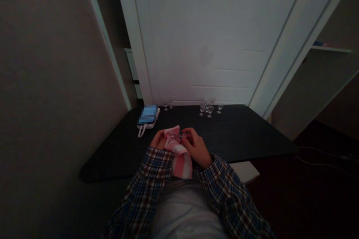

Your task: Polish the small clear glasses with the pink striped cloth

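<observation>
A pink and white striped cloth (181, 162) hangs from my left hand (158, 139), whose fingers are closed round its upper part. Lying sideways between my hands is a small clear stemmed glass (181, 135); one end of it rests in the folds of the cloth. The other end is pinched by the fingers of my right hand (196, 146). Both hands are above the near part of the dark table (224, 138). The cloth partly hides my left fingers and the glass.
Several small stemmed glasses (209, 111) stand at the table's back, right of centre. Two more glasses (165, 106) are at the back left, near a white device with a blurred blue screen (148, 115). A white door panel (196, 37) rises behind the table. Below its front edge shows a white box-like object (244, 171).
</observation>
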Demonstrator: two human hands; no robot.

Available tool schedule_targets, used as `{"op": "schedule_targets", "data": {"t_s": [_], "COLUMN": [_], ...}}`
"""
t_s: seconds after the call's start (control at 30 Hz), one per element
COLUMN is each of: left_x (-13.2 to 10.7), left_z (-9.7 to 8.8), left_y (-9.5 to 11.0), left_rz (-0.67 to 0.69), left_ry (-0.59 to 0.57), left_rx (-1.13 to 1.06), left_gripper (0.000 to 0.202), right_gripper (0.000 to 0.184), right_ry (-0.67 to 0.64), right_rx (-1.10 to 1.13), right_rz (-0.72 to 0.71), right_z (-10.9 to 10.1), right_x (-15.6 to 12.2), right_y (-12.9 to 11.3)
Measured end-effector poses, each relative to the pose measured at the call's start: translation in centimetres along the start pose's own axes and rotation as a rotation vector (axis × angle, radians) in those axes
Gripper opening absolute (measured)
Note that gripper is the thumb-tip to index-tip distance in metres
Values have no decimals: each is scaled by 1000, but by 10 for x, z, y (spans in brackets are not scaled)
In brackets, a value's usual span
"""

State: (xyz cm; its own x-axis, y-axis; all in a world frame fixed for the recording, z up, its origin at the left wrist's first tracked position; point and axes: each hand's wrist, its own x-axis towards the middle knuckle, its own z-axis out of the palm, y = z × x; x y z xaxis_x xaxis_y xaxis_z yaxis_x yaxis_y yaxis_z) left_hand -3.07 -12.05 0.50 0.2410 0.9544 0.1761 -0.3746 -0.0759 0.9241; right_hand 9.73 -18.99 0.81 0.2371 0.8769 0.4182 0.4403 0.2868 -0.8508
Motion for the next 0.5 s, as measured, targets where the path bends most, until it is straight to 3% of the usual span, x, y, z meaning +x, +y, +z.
{"op": "schedule_targets", "data": {"t_s": [0.27,0.5], "left_x": [2,5], "left_z": [0,-3], "left_y": [-5,-8], "left_rz": [47,13], "left_ry": [22,22], "left_rx": [28,26], "left_gripper": [11,18], "right_gripper": [17,25], "right_ry": [-9,13], "right_rx": [-40,-60], "right_rz": [-7,21], "right_z": [-2,-1], "right_x": [0,-1], "right_y": [-1,-2]}}
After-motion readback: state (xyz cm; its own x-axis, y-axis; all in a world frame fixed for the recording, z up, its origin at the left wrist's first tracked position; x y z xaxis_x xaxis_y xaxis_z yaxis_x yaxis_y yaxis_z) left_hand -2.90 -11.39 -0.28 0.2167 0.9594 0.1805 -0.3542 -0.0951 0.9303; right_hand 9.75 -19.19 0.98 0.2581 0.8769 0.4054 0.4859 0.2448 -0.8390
